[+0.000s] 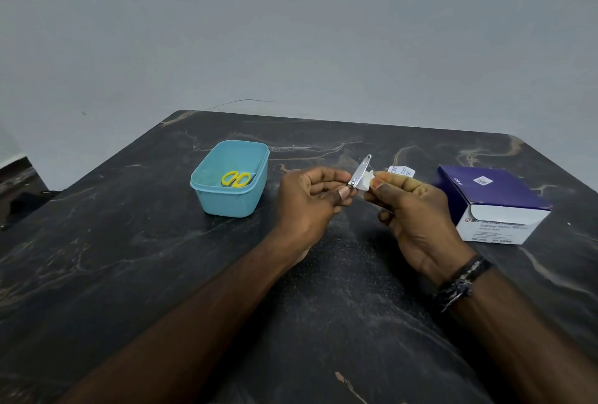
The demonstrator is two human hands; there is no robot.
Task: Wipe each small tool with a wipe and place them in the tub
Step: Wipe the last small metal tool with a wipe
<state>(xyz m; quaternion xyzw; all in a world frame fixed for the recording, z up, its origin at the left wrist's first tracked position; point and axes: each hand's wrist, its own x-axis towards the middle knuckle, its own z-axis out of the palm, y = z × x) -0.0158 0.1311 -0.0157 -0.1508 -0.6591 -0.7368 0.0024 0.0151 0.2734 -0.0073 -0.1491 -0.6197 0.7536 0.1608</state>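
My left hand [307,200] pinches the lower end of a small metal nail clipper [360,171], which points up and away over the middle of the table. My right hand [411,212] presses a small white wipe [369,181] against the clipper's side. To the left stands a light blue tub [226,201] with yellow-handled scissors [235,179] lying inside it. Both hands hover above the dark marble table [129,258].
A purple and white box of alcohol swabs [495,206] lies at the right. A torn white wipe wrapper [401,170] rests behind my right hand. A grey wall rises past the table's far edge, and my right wrist wears a dark bracelet [462,282].
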